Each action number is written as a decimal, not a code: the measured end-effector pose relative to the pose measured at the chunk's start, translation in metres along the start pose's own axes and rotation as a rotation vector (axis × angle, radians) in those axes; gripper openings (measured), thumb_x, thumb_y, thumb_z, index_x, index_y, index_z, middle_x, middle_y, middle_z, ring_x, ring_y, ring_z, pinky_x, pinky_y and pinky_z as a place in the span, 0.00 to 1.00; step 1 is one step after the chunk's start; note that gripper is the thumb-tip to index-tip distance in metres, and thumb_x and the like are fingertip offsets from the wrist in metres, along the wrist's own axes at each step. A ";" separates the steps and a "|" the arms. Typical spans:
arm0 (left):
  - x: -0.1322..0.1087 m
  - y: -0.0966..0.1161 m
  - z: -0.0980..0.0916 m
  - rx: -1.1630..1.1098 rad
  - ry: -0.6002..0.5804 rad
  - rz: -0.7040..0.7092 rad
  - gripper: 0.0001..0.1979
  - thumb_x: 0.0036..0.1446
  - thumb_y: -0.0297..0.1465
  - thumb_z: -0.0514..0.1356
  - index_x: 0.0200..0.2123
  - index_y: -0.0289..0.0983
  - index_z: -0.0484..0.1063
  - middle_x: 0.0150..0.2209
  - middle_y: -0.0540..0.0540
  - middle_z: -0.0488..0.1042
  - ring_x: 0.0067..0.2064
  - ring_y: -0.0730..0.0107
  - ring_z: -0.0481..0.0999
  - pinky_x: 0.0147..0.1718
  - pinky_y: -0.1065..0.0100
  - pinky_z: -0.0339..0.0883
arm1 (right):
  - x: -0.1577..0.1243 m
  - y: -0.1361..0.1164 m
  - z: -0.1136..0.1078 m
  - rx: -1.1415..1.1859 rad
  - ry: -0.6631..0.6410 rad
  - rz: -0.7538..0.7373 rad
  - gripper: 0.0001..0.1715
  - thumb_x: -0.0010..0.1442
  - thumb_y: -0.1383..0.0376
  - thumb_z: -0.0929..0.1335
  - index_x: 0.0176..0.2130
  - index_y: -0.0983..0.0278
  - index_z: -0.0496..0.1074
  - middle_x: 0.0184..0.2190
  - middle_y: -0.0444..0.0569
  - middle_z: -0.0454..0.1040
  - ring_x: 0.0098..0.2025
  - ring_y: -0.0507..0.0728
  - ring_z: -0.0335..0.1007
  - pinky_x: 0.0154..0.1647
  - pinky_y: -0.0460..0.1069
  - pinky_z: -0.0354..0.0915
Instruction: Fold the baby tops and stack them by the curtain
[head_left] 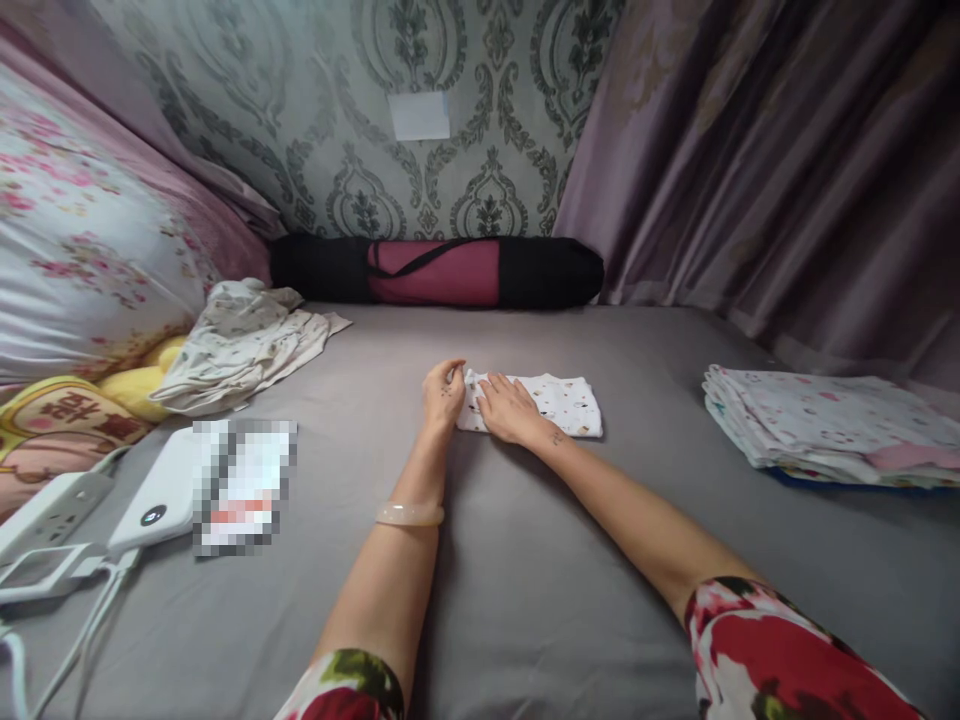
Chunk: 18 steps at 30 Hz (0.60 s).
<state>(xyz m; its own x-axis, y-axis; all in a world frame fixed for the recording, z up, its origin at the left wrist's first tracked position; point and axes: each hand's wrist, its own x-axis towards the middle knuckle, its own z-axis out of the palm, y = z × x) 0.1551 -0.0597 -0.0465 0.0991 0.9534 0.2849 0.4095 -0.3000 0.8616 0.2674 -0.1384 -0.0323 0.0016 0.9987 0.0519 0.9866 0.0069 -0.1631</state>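
Tube-shaped carry bag (pixel 435 272): a long fabric cylinder with black ends, a maroon middle panel and a loose black strap.
Folded cloth (pixel 566 402): thin white fabric with a small scattered print, folded into a flat, slightly rumpled rectangle; it lies in front of the right half of the carry bag.
Left hand (pixel 444 393): at the cloth's left edge, fingers curled, thumb and fingertips close together near its far corner; I cannot tell whether fabric is pinched between them.
Right hand (pixel 510 408): open and gripping nothing, laid flat with fingers extended across the left part of the cloth.
Bangle (pixel 410 514): a smooth, pale, glossy ring around the left forearm.
Stack of folded cloths (pixel 840 415): soft printed layers with uneven edges, to the right of the carry bag and nearer.
Crumpled cloth (pixel 240 350): off-white, loosely creased, in front of the bag's left end.
Power bank (pixel 169 490): a white, rounded slab with a dark oval display, nearer than the bag and left of it.
Bed sheet (pixel 600 600): smooth matte grey, faintly wrinkled, beneath the bag.
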 end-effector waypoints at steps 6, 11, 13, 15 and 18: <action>0.001 0.002 -0.003 -0.042 0.029 -0.028 0.15 0.58 0.30 0.54 0.42 0.35 0.78 0.38 0.44 0.80 0.36 0.68 0.78 0.41 0.68 0.70 | 0.010 -0.026 -0.002 0.036 0.033 -0.045 0.33 0.68 0.61 0.51 0.65 0.76 0.55 0.68 0.61 0.51 0.70 0.63 0.42 0.68 0.58 0.40; 0.000 0.001 -0.002 -0.052 0.033 -0.059 0.16 0.58 0.30 0.54 0.44 0.34 0.78 0.32 0.45 0.80 0.31 0.68 0.77 0.37 0.69 0.71 | 0.011 -0.034 0.018 0.072 0.040 -0.033 0.34 0.67 0.60 0.52 0.66 0.75 0.52 0.68 0.61 0.50 0.70 0.63 0.41 0.68 0.58 0.40; 0.000 -0.002 0.000 -0.067 0.018 -0.066 0.15 0.57 0.30 0.54 0.43 0.34 0.78 0.32 0.45 0.80 0.33 0.67 0.78 0.38 0.69 0.71 | 0.012 -0.032 0.021 0.082 0.040 -0.036 0.34 0.67 0.60 0.53 0.67 0.74 0.51 0.68 0.61 0.51 0.70 0.63 0.41 0.68 0.59 0.40; 0.001 -0.004 0.002 -0.080 -0.008 -0.068 0.15 0.57 0.31 0.54 0.43 0.35 0.78 0.32 0.45 0.80 0.35 0.67 0.78 0.39 0.69 0.71 | 0.014 -0.030 0.021 0.102 0.024 -0.048 0.34 0.67 0.61 0.53 0.67 0.74 0.50 0.68 0.61 0.50 0.70 0.63 0.41 0.68 0.59 0.40; 0.002 -0.007 0.004 -0.069 -0.030 -0.056 0.15 0.57 0.31 0.54 0.42 0.35 0.78 0.35 0.44 0.80 0.38 0.65 0.79 0.42 0.68 0.70 | 0.015 -0.025 0.015 0.180 -0.011 -0.073 0.36 0.67 0.60 0.54 0.67 0.76 0.48 0.68 0.63 0.49 0.70 0.63 0.42 0.68 0.58 0.42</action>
<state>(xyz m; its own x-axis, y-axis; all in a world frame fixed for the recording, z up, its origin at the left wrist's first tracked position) 0.1557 -0.0554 -0.0535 0.1050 0.9690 0.2236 0.3517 -0.2465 0.9031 0.2406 -0.1229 -0.0422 -0.0717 0.9956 0.0598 0.9389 0.0876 -0.3329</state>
